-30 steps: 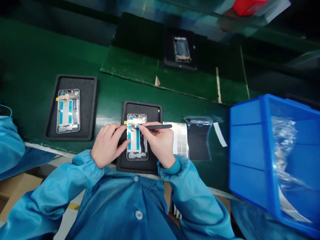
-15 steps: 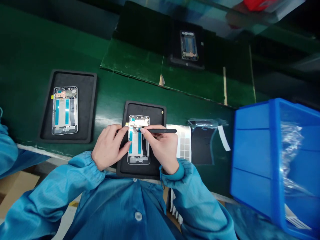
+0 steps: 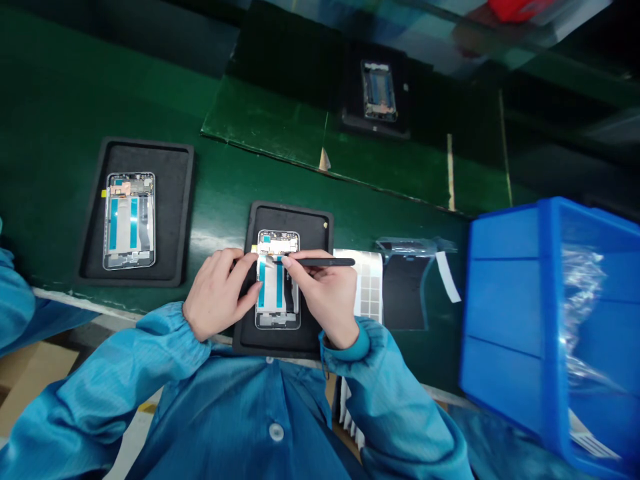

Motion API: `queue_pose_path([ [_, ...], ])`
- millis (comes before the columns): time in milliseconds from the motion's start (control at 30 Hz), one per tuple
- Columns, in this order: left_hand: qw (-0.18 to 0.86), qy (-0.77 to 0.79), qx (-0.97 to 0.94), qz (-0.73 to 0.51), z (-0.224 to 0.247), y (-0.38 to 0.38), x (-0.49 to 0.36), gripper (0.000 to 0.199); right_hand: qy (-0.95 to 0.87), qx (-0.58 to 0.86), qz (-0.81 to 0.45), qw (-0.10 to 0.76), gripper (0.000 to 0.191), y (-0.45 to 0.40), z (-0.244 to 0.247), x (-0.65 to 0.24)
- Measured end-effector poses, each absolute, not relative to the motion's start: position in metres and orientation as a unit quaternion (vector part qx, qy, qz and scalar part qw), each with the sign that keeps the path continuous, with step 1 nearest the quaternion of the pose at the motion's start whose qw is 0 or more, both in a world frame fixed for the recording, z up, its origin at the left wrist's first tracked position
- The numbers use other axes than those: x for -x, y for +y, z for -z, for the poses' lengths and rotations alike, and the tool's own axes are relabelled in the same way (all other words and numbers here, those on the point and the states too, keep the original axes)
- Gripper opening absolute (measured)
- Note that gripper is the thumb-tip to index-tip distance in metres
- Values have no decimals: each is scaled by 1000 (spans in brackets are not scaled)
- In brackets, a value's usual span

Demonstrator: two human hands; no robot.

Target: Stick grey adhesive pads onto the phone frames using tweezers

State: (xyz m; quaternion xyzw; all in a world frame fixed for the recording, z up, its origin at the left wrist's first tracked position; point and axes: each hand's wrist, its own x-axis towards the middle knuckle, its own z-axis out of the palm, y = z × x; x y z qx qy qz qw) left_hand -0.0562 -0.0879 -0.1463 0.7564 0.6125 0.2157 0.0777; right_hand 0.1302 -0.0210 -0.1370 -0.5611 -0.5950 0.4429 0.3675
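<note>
An opened phone (image 3: 271, 293), its inner parts and two blue strips showing, lies in a black foam tray (image 3: 313, 337) before me. My right hand (image 3: 327, 290) is closed around black tweezers (image 3: 330, 262), held nearly level across the phone. Their tips reach the phone's upper middle, just below the circuit board; I cannot make out whether they pinch anything. At the phone's left edge rests my left hand (image 3: 220, 290), thumb and index finger apart and touching the rim, the other fingers curled. A small yellow tab (image 3: 255, 249) sticks out by the index fingertip.
Left of me, a second black tray (image 3: 173, 220) carries another opened phone (image 3: 130, 223). Sheets of grey squares (image 3: 370, 287) and a dark film (image 3: 405, 293) lie to the right, then a blue bin (image 3: 505, 300) with clear plastic. On a raised green board is a third phone (image 3: 379, 92).
</note>
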Motion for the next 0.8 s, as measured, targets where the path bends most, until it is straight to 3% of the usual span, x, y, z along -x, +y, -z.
queue_pose_path([
  [800,89,613,-754,-219,147,-88,57,38,-604,561,-437,360,15,-20,137,-131],
])
